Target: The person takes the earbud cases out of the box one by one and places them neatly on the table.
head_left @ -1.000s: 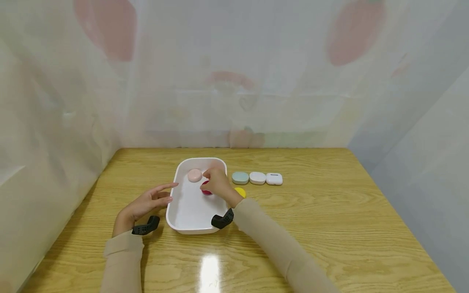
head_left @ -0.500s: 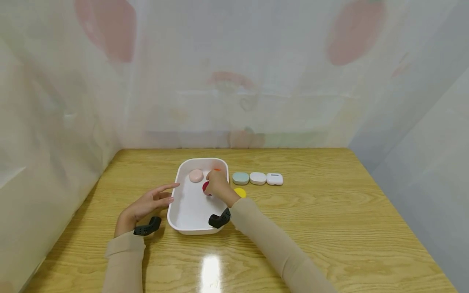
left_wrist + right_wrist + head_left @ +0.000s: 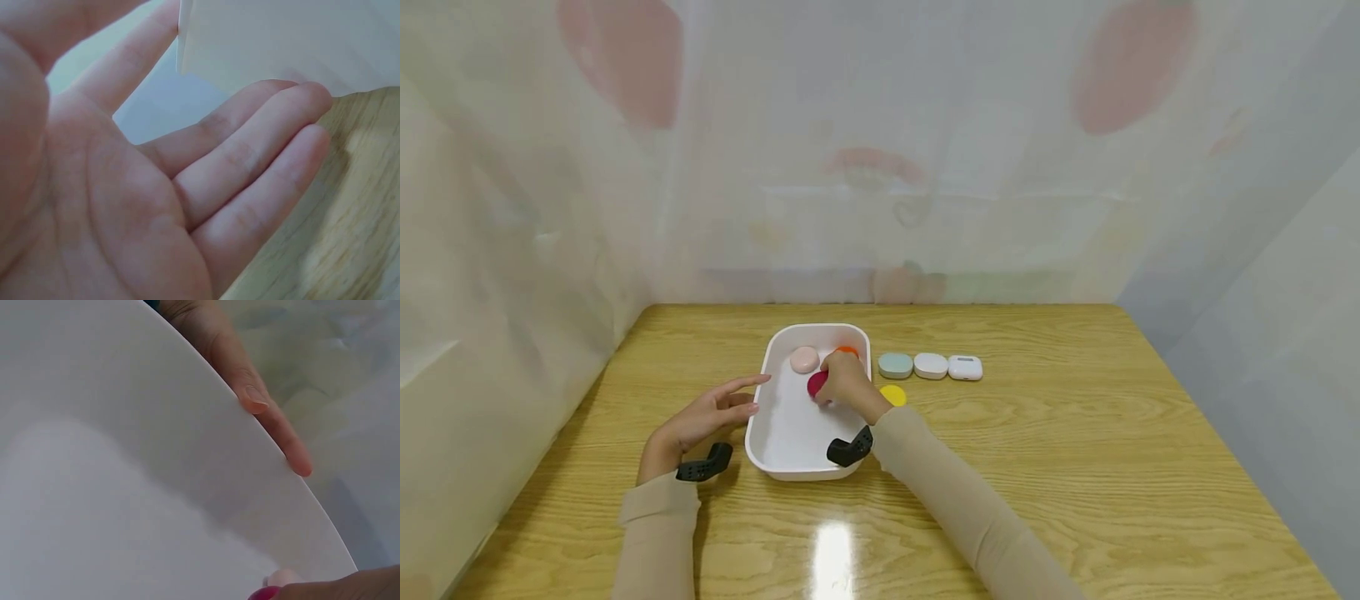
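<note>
In the head view a white rectangular tray with rounded corners stands on the wooden table. My right hand reaches over its right wall and pinches a crimson round piece low over the tray floor. In the right wrist view, only a sliver of that crimson piece shows beside the thumb. Behind it in the tray lie a pale pink round piece and an orange piece, partly hidden by my hand. My left hand touches the tray's left wall with fingers extended.
Right of the tray, a mint oval case, a white oval case and a white earbud case form a row. A yellow round piece lies before the mint case, close to my right wrist. A patterned curtain hangs behind the table.
The crimson piece has shifted slightly left in the tray with my right hand at it. The orange piece has come into sight behind that hand. My left hand stays at the tray wall.
</note>
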`<state>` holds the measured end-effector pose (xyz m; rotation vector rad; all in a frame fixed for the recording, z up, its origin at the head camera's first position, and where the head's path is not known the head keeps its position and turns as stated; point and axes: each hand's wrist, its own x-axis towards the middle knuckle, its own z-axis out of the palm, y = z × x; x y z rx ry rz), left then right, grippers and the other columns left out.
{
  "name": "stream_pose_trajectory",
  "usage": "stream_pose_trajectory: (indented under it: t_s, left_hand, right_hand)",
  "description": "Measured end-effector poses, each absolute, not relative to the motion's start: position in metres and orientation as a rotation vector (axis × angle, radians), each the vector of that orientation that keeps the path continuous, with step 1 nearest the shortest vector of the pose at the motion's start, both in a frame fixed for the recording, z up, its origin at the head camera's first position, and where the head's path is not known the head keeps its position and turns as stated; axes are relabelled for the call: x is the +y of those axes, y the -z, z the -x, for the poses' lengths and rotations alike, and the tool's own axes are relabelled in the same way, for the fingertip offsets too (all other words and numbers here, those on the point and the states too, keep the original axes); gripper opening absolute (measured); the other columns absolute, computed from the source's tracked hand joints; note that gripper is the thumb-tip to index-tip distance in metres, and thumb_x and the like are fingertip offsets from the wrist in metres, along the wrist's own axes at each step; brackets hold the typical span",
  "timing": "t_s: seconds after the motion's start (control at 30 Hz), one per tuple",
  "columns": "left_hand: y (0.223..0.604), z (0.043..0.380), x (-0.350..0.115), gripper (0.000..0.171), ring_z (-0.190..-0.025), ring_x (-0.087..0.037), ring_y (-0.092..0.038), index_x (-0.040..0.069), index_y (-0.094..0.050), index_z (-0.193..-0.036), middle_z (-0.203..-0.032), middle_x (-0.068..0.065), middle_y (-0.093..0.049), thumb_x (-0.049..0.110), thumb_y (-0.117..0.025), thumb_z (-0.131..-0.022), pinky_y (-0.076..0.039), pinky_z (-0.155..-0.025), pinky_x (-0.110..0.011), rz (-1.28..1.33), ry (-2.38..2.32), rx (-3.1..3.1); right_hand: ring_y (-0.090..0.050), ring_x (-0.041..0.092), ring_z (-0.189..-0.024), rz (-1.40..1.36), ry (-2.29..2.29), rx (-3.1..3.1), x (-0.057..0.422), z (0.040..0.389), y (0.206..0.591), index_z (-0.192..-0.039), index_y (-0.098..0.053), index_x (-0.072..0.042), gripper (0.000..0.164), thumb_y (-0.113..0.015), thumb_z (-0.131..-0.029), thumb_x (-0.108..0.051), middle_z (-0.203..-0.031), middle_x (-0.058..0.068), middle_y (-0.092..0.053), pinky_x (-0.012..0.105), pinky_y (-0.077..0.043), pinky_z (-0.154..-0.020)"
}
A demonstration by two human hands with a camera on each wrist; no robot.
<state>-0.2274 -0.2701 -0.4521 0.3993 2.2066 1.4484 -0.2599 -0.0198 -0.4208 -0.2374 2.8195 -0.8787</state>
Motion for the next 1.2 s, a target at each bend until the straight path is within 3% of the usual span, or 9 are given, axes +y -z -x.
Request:
stream_pose_trajectory:
  t_s: [0.23, 0.53, 1.2]
  left_hand:
    - [0.452, 0.228, -0.269, 0.060, -0.130, -0.038, -0.049, 0.011, -0.028, -0.152, -0.150, -0.030, -0.035, 0.025, -0.053, -0.099, -0.052, -0.099, -0.041, -0.439, -1.483, 2.165]
    - [0.449, 0.227, -0.269, 0.060, -0.127, -0.035, -0.051, 0.013, -0.029, -0.152, -0.149, -0.029, -0.036, 0.027, -0.054, -0.099, -0.051, -0.100, -0.045, -0.402, -1.454, 2.187]
    - [0.452, 0.224, -0.275, 0.060, -0.132, -0.039, -0.045, 0.016, -0.028, -0.153, -0.149, -0.029, -0.036, 0.028, -0.053, -0.099, -0.047, -0.104, -0.050, -0.405, -1.423, 2.213]
  right_hand:
    - [-0.057, 0.015, -0.088, 0.398, 1.000, 2.820, -0.014, 0.259, 0.419, -0.103, -0.072, -0.005, 0.037, -0.085, -0.070, -0.016, -0.100, 0.007, -0.071, 0.020, -0.051, -0.081]
    - [-0.064, 0.026, -0.104, 0.505, 1.276, 2.735, 0.007, 0.247, 0.406, -0.117, -0.067, 0.001, 0.049, -0.083, -0.073, -0.012, -0.113, 0.015, -0.070, 0.031, -0.054, -0.091]
    - [-0.066, 0.035, -0.103, 0.341, 1.590, 2.681, 0.088, 0.218, 0.403, -0.123, -0.063, 0.003, 0.049, -0.078, -0.077, -0.005, -0.123, 0.022, -0.065, 0.040, -0.057, -0.089]
